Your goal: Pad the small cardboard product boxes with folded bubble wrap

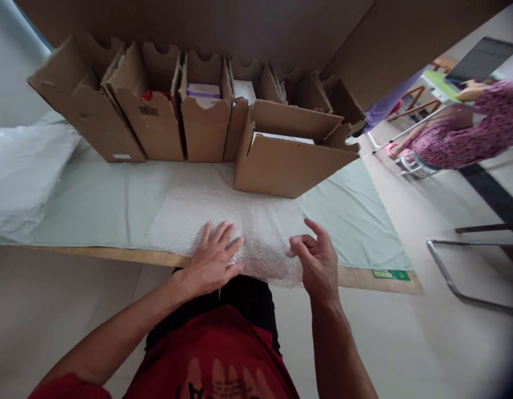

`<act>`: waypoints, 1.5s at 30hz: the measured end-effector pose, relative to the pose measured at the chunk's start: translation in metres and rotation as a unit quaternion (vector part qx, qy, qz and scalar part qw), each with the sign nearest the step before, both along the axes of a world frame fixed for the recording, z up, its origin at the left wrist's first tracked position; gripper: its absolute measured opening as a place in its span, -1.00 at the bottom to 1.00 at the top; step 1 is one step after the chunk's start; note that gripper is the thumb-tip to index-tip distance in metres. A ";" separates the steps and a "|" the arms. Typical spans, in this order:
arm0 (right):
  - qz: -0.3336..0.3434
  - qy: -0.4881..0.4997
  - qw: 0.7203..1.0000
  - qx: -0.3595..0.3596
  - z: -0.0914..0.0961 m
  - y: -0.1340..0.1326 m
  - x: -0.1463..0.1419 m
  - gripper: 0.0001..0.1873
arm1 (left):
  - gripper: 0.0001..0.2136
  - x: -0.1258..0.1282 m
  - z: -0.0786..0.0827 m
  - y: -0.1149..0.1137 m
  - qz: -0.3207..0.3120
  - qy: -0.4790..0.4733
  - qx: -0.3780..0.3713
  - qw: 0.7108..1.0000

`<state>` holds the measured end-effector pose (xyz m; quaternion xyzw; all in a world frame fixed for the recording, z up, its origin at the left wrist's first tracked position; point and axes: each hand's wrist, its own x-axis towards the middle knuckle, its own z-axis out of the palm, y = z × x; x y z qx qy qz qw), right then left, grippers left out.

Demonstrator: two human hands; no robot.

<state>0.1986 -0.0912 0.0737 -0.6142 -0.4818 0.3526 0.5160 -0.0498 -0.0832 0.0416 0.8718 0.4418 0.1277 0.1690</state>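
Note:
A clear bubble wrap sheet (264, 221) lies on the light green cloth in front of me, its near edge hanging slightly over the table's edge. My left hand (217, 255) rests flat on the sheet's near side, fingers spread. At the right edge of the sheet is my right hand (318, 257), thumb and curled fingers pinched together at the wrap, the index finger sticking out. Just beyond the sheet stands a cardboard box (289, 160) with an open top and something white inside.
A row of upright cardboard holders (206, 127) lines the back, some with purple, red or white items. Stacked bubble wrap (23, 177) lies on the left. At the right, a person in a pink patterned garment (460, 127) sits by a green table; a metal chair frame (447, 271) is nearer.

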 end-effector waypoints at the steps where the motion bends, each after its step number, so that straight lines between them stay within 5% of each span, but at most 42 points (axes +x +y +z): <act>1: 0.004 0.013 1.000 0.000 0.007 -0.001 -0.002 -0.45 | -0.49 0.004 0.000 -0.001 -0.008 0.000 -0.005 1.000; 8: 0.109 0.147 0.983 0.010 0.040 0.014 -0.056 -0.45 | -0.43 -0.022 0.006 -0.009 -0.026 -0.083 -0.027 0.996; 16: 0.224 0.223 0.949 -0.011 0.036 0.064 -0.120 -0.40 | -0.45 -0.026 0.001 -0.031 0.038 -0.223 -0.022 0.974; 23: 0.245 0.207 0.947 -0.025 0.038 0.070 -0.132 -0.42 | -0.62 -0.027 0.004 -0.025 0.064 -0.306 0.008 0.950; 30: 0.219 0.231 0.948 -0.026 0.040 0.066 -0.127 -0.44 | -0.64 -0.013 -0.005 -0.032 0.085 -0.260 0.065 0.960; 34: 0.239 0.220 0.945 -0.036 0.041 0.081 -0.136 -0.40 | -0.84 -0.013 -0.002 -0.038 0.126 -0.276 0.088 0.949; 38: 0.276 0.189 0.941 -0.054 0.027 0.102 -0.161 -0.39 | -0.92 -0.031 0.003 -0.044 0.190 -0.284 0.102 0.934; 45: 0.287 0.057 0.951 -0.102 -0.027 0.130 -0.201 -0.41 | -0.89 -0.059 0.005 -0.044 0.238 -0.306 0.168 0.907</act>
